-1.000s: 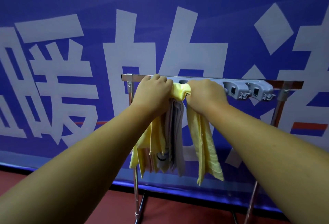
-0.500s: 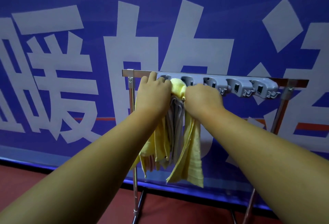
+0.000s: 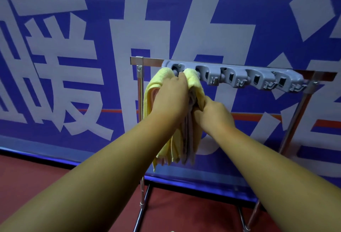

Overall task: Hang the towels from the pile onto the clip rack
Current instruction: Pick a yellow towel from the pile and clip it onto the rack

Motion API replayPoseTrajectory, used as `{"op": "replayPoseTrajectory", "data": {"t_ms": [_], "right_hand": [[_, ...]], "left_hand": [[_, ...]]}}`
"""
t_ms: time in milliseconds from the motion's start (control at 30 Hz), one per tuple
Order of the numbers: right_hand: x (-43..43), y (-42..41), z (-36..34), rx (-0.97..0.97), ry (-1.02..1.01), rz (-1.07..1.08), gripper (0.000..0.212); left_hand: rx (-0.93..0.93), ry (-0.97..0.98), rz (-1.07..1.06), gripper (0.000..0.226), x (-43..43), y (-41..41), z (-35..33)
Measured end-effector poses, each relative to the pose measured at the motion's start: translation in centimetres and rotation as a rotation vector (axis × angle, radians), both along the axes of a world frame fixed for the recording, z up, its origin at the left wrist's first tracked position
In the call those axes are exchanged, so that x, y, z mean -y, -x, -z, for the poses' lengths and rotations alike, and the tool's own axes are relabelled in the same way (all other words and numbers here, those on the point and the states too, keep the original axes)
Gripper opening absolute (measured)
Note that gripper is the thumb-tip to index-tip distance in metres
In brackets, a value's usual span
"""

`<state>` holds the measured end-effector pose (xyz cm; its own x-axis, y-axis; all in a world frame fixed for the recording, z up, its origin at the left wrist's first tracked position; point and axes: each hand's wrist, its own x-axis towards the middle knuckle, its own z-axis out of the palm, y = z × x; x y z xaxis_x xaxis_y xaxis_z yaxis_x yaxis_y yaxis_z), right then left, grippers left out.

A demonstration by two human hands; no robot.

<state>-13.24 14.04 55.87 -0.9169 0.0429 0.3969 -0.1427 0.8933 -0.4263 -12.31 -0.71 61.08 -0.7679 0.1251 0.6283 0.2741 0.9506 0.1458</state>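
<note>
A grey clip rack [image 3: 239, 76] with several clips runs along a chrome bar. At its leftmost clip hangs a bundle of towels: a yellow towel [image 3: 192, 78] folded over the top and grey and pinkish towels [image 3: 188, 139] beneath it. My left hand [image 3: 169, 95] grips the bundle's upper part just under the first clip, with yellow folds bulging on both sides of it. My right hand [image 3: 210, 111] holds the hanging towels lower down on the right. Whether the yellow towel sits inside the clip is hidden by my hands.
The chrome stand [image 3: 140, 121] has a left post and slanted right legs [image 3: 293, 126] on a dark red floor [image 3: 36, 172]. Right behind it hangs a blue banner [image 3: 73, 47] with large white characters. The clips to the right hold nothing.
My right hand has slid down from the top of the bundle to grip it lower. The left hand has shifted right onto the towel top, and the loose yellow end has been gathered in.
</note>
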Motion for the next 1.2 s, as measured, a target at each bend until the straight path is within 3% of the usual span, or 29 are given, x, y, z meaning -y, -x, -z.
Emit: {"op": "replayPoseTrajectory", "data": {"t_ms": [167, 300, 567, 700, 933, 1100, 1200], "right_hand": [[0.0, 0.7, 2.4, 0.148, 0.281, -0.082, 0.01], [-0.2, 1.5, 4.5, 0.24, 0.3, -0.111, 0.017], [0.0, 1.7, 7.7, 0.469, 0.27, -0.12, 0.025], [0.1, 1.5, 8.8, 0.541, 0.441, -0.139, 0.043], [0.3, 2.4, 8.9, 0.582, 0.914, -0.244, 0.065], [0.3, 2.4, 8.9, 0.496, 0.935, -0.211, 0.034], [0.0, 2.3, 8.8, 0.515, 0.964, -0.199, 0.034]], "left_hand": [[0.071, -0.448, 0.168, 0.025, 0.4, -0.5, 3.3], [0.216, -0.629, 0.181, 0.025, 1.0, 0.0, 7.4], [0.441, -0.562, -0.06, 0.023, 2.4, 0.4, 12.3], [0.435, -0.615, -0.095, 0.016, 2.8, 0.4, 13.4], [0.536, -0.853, 0.088, 0.019, 3.3, 0.5, 13.0], [0.442, -0.717, -0.018, 0.019, 3.8, 1.2, 14.0], [0.421, -0.613, -0.055, 0.023, 3.8, 1.1, 14.4]]}}
